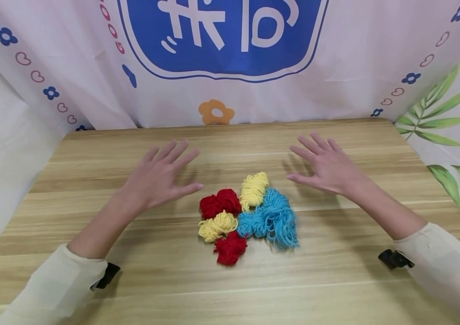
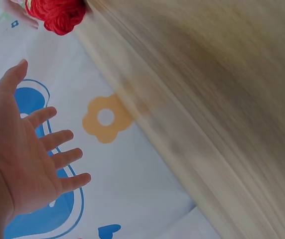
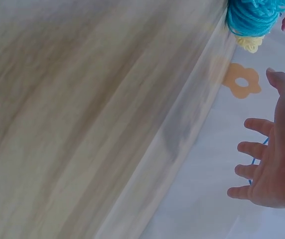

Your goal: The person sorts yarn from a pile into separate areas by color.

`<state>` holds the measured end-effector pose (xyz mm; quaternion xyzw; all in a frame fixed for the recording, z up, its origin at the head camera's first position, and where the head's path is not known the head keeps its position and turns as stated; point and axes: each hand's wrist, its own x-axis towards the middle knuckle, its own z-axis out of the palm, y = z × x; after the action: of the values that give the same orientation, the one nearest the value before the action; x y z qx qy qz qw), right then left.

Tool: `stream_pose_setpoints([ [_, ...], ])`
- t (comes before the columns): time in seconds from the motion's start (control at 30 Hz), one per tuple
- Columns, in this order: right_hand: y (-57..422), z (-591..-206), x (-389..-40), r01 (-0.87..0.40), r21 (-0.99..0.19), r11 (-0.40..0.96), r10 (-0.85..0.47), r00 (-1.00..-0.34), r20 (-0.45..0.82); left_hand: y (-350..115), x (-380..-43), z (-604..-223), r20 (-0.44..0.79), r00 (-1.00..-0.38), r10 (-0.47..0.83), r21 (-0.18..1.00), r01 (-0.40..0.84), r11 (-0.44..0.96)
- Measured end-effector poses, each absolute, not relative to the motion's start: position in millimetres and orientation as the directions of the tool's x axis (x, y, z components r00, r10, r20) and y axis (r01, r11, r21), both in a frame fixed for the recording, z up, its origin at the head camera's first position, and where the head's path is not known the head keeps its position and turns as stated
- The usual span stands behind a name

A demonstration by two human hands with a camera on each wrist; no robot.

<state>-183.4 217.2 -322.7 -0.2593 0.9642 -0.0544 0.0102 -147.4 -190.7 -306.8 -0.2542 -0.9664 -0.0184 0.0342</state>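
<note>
Several small bundles of yarn lie clustered in the middle of the table. Among them are a red bundle [image 1: 220, 203], a yellow bundle [image 1: 254, 190] at the back, and a second yellow bundle [image 1: 218, 226]. Nearest the front is another red bundle [image 1: 230, 248]. On the right of the cluster, blue yarn [image 1: 280, 219] spreads into loose strands. My left hand [image 1: 158, 176] hovers left of the yarn with fingers spread, holding nothing. To the right, my right hand [image 1: 327, 164] is likewise spread and holds nothing. Both wrist views show the palms bare.
The wood-grain table [image 1: 335, 280] reaches back to a white printed cloth [image 1: 165, 104] hanging behind it. A blue sign print and an orange flower [image 1: 207, 113] decorate the cloth. Black clips [image 1: 394, 259] sit at both sleeve cuffs.
</note>
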Motion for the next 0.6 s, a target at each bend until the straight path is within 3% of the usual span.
stream_pose_setpoints([
  [0.6, 204, -327, -183, -0.583, -0.081, 0.809, -0.576, -0.812, 0.087, -182, -143, -306, 0.078, -0.818, 0.57, 0.053, 0.575, 0.817],
])
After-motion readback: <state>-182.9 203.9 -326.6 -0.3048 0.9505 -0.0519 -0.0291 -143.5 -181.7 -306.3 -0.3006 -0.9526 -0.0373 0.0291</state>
